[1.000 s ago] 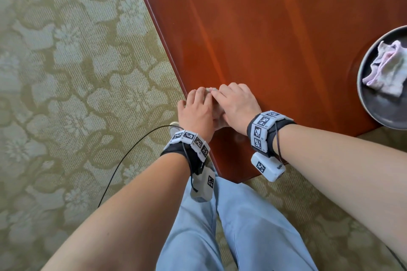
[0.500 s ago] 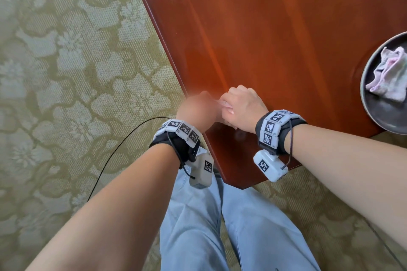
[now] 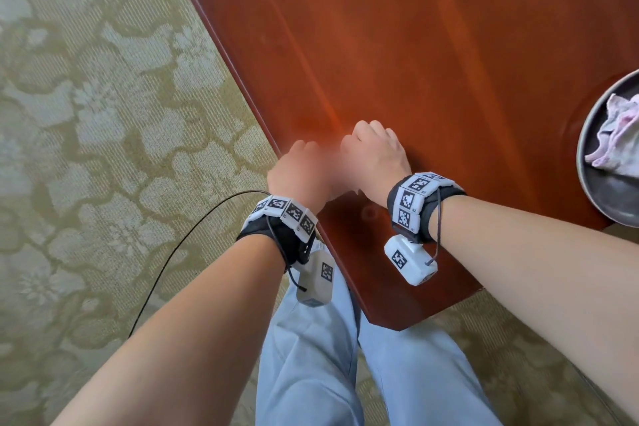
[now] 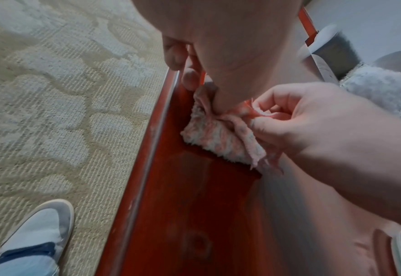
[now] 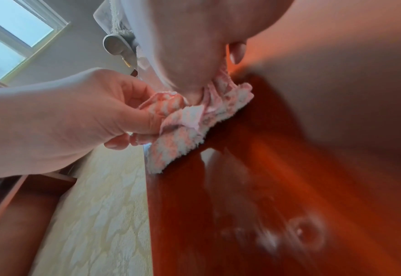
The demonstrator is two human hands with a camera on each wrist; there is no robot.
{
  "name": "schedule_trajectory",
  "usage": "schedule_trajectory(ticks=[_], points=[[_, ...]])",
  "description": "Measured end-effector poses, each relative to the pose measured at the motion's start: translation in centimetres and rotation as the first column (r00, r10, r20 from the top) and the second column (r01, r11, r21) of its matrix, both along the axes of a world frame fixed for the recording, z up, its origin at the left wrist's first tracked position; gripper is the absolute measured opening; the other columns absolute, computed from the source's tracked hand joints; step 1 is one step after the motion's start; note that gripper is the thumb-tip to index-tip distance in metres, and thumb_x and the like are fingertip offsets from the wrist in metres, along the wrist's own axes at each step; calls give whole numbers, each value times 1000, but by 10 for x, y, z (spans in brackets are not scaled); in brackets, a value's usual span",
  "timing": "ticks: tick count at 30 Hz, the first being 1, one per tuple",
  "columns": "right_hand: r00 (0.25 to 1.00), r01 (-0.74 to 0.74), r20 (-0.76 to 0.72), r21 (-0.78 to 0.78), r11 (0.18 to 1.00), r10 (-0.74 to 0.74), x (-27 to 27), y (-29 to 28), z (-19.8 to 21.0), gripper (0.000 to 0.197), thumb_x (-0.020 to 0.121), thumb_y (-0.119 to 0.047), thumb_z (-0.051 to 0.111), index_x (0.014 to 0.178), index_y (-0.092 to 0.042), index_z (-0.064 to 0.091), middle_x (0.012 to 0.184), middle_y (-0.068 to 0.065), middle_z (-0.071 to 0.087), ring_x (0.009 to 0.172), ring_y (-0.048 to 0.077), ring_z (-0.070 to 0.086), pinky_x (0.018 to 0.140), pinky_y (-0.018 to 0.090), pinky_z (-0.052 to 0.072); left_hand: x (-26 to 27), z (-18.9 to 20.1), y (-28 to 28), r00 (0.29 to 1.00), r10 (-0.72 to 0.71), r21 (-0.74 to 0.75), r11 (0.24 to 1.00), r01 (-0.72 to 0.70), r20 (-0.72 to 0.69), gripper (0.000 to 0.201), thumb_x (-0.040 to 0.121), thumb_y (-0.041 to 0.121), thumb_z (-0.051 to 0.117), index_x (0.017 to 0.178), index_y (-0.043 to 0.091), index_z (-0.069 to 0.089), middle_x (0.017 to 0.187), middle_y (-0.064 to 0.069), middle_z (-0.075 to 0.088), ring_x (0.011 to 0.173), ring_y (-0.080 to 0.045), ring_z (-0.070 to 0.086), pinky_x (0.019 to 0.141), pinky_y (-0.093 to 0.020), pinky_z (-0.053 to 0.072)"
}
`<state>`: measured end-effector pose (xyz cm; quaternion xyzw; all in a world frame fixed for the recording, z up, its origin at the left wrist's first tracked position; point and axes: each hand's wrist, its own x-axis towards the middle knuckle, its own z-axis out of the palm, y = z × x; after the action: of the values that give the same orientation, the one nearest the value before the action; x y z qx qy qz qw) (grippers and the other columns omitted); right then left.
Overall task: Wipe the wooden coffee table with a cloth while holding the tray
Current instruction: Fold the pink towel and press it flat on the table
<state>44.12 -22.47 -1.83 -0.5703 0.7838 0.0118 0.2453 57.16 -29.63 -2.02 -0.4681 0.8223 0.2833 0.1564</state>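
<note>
Cloth (image 4: 218, 138) pinched by both hands, seemingly touching table (image 3: 415, 62) edge

A patterned beige carpet (image 3: 103, 114) is laid on the floor; a bright window (image 5: 8, 41) is set in what seems a grey wall (image 5: 76, 50).

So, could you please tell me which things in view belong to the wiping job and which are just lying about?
Job:
pink cloth, pinched by left hand and right hand
wooden coffee table
tray

Lying about:
second cloth, in the tray
carpet
black cable
</note>
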Motion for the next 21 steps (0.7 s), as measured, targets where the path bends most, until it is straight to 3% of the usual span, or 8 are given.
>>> schedule_trajectory(ticks=[7, 13, 17, 21], points=[[997, 77, -21, -20, 997, -78, -4, -48, -8, 8, 86, -17, 62, 93, -17, 58, 99, 6, 51, 96, 28, 47, 82, 39, 39, -13, -3, -47, 1000, 14, -94, 995, -16, -20, 9, 92, 23, 55, 97, 16, 57, 102, -3, 54, 85, -29, 60, 60, -36, 38], [987, 160, 17, -39, 986, -160, -6, -55, -6, 7, 93, -21, 54, 96, -17, 58, 101, 4, 53, 98, 26, 48, 84, 38, 37, -16, -1, -58, 999, 26, -147, 989, -33, -46, 13, 94, 29, 55, 100, 18, 59, 106, -1, 54, 101, -23, 50, 64, -35, 34], [954, 247, 179, -25, 969, -239, -5, -48, 16, 5, 92, -17, 52, 97, -19, 54, 100, 2, 56, 94, 26, 50, 79, 38, 38, -10, 17, -55, 976, 102, 0, 995, -104, -192, 11, 91, 27, 57, 94, 18, 53, 95, 3, 55, 92, -20, 50, 69, -31, 36], [897, 342, 287, 35, 939, -338, -5, -40, 63, 4, 92, -18, 50, 94, -22, 51, 87, -1, 57, 78, 26, 55, 65, 38, 46, -8, 60, -51, 938, 259, 168, 960, -224, -231, 12, 91, 26, 60, 97, 19, 52, 82, 4, 58, 70, -15, 55, 57, -28, 44]])
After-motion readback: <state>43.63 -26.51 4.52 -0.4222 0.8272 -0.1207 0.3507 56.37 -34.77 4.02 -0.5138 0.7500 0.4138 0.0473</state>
